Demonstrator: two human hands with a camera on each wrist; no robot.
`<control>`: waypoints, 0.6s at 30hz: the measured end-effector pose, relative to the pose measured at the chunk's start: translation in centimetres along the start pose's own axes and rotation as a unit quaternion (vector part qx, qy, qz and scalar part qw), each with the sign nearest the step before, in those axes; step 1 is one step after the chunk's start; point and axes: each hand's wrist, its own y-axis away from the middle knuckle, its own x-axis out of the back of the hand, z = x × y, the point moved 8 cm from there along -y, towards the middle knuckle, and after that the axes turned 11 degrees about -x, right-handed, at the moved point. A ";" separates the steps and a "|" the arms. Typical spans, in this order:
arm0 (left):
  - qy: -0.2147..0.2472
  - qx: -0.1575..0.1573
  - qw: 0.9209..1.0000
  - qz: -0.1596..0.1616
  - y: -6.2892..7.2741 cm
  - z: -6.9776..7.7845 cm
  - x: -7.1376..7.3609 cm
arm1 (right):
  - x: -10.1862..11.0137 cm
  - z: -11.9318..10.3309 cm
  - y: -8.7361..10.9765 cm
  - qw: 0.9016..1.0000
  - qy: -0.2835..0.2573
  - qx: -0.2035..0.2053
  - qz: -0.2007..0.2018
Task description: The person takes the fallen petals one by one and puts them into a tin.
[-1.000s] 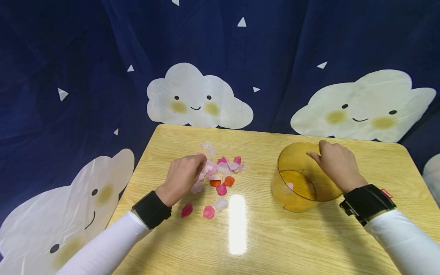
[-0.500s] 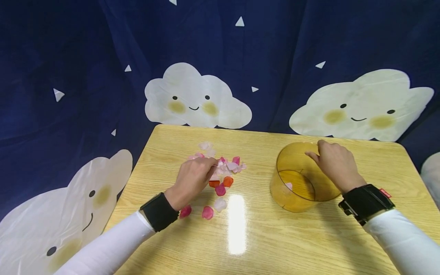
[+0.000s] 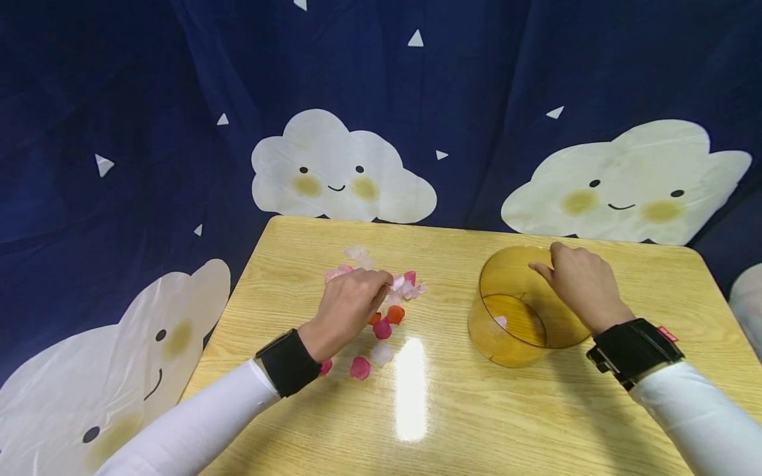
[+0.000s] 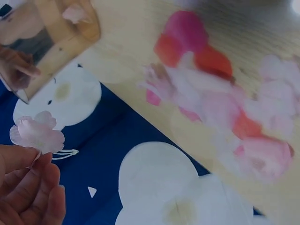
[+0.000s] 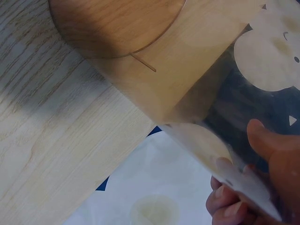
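Observation:
In the head view my left hand [image 3: 351,301] is over the loose artificial petals at the left of the table. Its thumb and fingers pinch a pale pink petal cluster [image 4: 37,133], from which a thin white loop sticks out. Beneath and around this hand lie white, pink and orange petals [image 3: 395,315]. My right hand [image 3: 586,284] grips the rim of a transparent amber cylindrical container [image 3: 497,344], thumb on the inside and fingers outside the wall, as the right wrist view shows. One pale pink petal [image 3: 501,322] lies inside that container.
The light wooden table [image 3: 464,410] has rounded far corners. Behind it hangs a dark blue curtain [image 3: 464,86] with white smiling clouds. A crimson petal [image 3: 360,367] and a whitish petal [image 3: 382,354] lie nearer the front, beside a bright reflection.
My left hand has moved rightward across the scattered petals, uncovering some at the left and hiding others. My right hand and the container have stayed in place.

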 end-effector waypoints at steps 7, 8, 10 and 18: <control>0.101 0.076 0.991 -0.041 -1.2 -0.1 -0.6 | 0.1 0.0 -0.1 1.000 0.000 0.001 0.003; 0.107 0.079 0.990 -0.042 -1.4 0.0 -0.6 | 0.1 0.0 -0.1 1.000 0.000 0.002 0.003; 0.115 0.078 0.989 -0.044 -1.8 0.2 -0.6 | 0.0 -0.1 -0.1 1.000 0.000 0.002 0.003; 0.116 0.058 0.990 -0.058 -2.6 1.4 -0.8 | -0.1 0.0 -0.1 1.000 0.003 0.001 0.000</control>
